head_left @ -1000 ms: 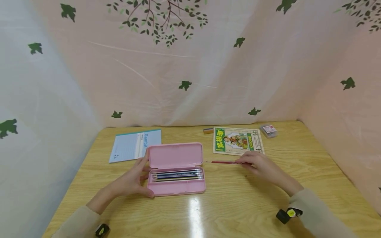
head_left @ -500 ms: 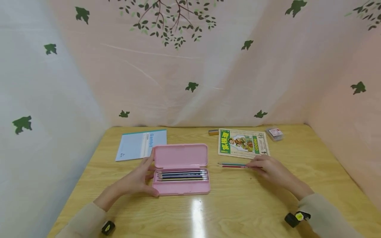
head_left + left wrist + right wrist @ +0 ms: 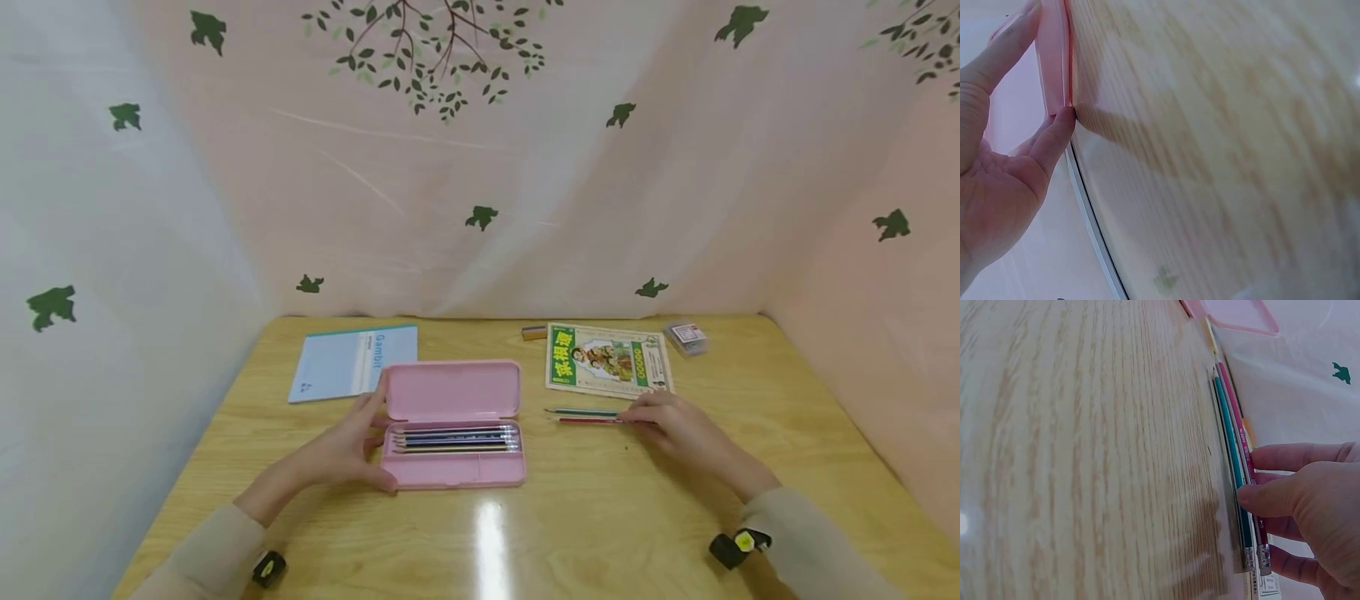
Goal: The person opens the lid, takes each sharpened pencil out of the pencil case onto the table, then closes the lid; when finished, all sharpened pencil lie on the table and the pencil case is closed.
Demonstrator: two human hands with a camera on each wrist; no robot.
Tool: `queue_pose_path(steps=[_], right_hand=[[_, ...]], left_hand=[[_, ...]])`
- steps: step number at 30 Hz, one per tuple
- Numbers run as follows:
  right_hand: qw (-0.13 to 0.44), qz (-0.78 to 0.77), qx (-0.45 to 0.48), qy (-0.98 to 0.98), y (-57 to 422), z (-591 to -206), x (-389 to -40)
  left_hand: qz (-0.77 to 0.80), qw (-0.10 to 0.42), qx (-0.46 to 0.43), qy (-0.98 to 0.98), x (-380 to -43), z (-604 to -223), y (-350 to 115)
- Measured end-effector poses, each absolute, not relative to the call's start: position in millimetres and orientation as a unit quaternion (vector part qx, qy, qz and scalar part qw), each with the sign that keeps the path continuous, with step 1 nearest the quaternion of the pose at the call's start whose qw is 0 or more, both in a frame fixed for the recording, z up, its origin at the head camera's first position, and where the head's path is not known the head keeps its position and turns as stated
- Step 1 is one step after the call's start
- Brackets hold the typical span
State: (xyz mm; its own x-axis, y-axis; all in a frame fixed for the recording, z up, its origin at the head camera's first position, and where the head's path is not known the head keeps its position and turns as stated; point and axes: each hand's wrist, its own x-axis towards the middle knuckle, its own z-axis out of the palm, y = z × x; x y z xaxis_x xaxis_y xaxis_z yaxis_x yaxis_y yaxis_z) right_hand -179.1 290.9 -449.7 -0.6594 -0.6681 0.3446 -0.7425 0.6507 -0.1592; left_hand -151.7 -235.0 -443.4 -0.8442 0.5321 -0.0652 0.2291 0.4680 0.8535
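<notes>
A pink pencil case (image 3: 452, 392) lies with its lid raised at the middle of the table. Several pencils (image 3: 453, 440) lie side by side in its back compartment. At the case's left end my left hand (image 3: 337, 454) holds it, thumb at the front corner and fingers by the lid. The left wrist view shows the fingers against the pink edge. My right hand (image 3: 678, 425) pinches a red pencil (image 3: 1232, 403) and a green pencil (image 3: 1230, 434) near their eraser ends. Their points face the case, and they are low over the table, right of it.
Behind the case lies a light blue notebook (image 3: 330, 367). An illustrated green-and-cream booklet (image 3: 611, 358) lies beyond the right hand, with a small orange-and-grey block (image 3: 534, 332) to its left and a clear little box (image 3: 687, 337) to its right. Patterned cloth hangs behind the table (image 3: 585, 533).
One second ago only the red pencil showed clearly in my right hand; now the green one shows beside it. The head view shifted a little. My left hand keeps its place on the case.
</notes>
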Motion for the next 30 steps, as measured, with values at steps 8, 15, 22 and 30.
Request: queue_pose_path(steps=[8,15,22,30], right_hand=[[0.113,0.142,0.403,-0.897,283,-456,-185],[0.122,0.139,0.391,-0.902,290,-455,-183],[0.129,0.127,0.386,-0.904,294,-454,-184],[0.121,0.114,0.373,-0.913,294,-457,-183]], left_hand=[[0.462,0.156,0.219,0.845,-143,-445,-244],[0.455,0.154,0.225,0.848,-150,-443,-237],[0.469,0.153,0.239,0.836,-156,-441,-232],[0.463,0.162,0.228,0.841,-155,-442,-232]])
